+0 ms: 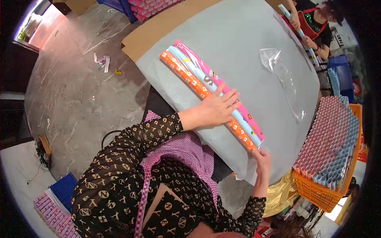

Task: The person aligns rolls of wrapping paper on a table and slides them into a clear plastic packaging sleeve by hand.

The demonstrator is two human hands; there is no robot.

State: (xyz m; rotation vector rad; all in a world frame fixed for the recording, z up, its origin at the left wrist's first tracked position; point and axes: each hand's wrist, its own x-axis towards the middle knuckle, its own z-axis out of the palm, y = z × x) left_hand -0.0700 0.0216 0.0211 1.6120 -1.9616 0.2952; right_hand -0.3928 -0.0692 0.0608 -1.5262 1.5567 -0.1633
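Three wrapped rolls lie side by side, slanting across the grey-covered table: an orange roll nearest me, a light blue roll in the middle and a pink roll on the far side. My left hand rests flat across the rolls near their middle, fingers spread. At the rolls' lower right end, my right hand has its fingertips closed on the end of the orange roll. A crumpled clear plastic wrapper lies on the table beyond the rolls.
The grey-covered table fills the centre. An orange crate packed with upright rolls stands at the right. At the upper right, another person holds a long light roll. Blue crates hold more goods. White scraps lie on the floor.
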